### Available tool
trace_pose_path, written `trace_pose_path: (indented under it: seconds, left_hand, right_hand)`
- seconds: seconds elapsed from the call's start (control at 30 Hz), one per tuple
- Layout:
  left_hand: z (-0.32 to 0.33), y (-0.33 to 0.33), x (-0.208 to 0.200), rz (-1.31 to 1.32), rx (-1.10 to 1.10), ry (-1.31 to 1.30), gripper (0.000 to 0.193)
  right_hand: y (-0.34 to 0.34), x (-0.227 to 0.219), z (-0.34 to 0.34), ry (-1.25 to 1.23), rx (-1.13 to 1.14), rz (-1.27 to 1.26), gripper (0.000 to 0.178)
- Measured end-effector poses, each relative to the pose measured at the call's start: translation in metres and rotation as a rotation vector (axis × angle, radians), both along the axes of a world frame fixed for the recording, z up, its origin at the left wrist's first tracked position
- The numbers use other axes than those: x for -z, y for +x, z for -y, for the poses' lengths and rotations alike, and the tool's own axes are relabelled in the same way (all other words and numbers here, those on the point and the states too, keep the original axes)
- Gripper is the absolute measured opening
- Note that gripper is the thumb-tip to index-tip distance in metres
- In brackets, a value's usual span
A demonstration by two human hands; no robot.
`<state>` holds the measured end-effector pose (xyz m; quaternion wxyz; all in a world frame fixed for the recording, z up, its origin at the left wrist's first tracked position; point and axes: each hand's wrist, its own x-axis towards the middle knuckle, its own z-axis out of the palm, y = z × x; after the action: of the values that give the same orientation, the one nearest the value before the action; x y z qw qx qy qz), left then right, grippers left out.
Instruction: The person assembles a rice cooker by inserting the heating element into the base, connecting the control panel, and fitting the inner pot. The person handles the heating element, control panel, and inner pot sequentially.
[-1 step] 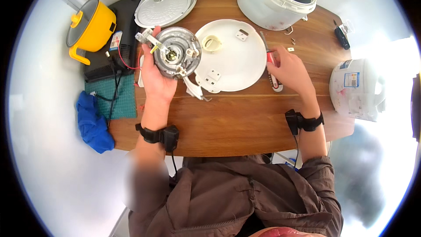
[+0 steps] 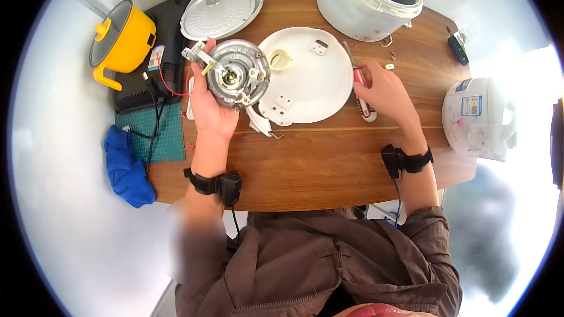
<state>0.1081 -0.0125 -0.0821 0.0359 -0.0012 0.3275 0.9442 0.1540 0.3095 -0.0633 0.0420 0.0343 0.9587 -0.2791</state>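
Note:
My left hand (image 2: 212,116) grips a round metal heating plate (image 2: 249,95) by its left side, its underside with brackets and wire terminals turned up. A white strip-like part (image 2: 258,122) with a short wire sits just below the plate's lower edge. My right hand (image 2: 389,91) curls round a red-and-black handled screwdriver (image 2: 365,107), whose shaft points away from me over the table. Between the hands lies a round white base cover (image 2: 326,88), bearing a cream ring (image 2: 279,60) and small slotted openings.
A large white pot (image 2: 352,14) stands at the far right, with small screws (image 2: 393,55) in front. A round lid (image 2: 220,14) leans far left, near a yellow pot (image 2: 126,38) on a black case. A white cooker body (image 2: 476,114) is right; a blue cloth (image 2: 126,167) left.
The white base cover and the screwdriver sit very slightly farther left, and my right hand has shifted with them. Both grips are the same.

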Motion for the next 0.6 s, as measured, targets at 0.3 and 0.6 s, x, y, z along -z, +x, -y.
trace_pose_path:
  seconds: [0.3, 0.6]
  left_hand:
    - [0.003, -0.001, 0.007, 0.029, 0.056, 0.086, 0.046]
    - [-0.004, 0.001, 0.0, 0.099, 0.037, 0.049, 0.051]
  right_hand:
    - [-0.022, -0.006, 0.003, 0.167, 0.015, -0.04, 0.035]
    - [-0.019, -0.032, -0.013, 0.199, 0.023, -0.306, 0.035]
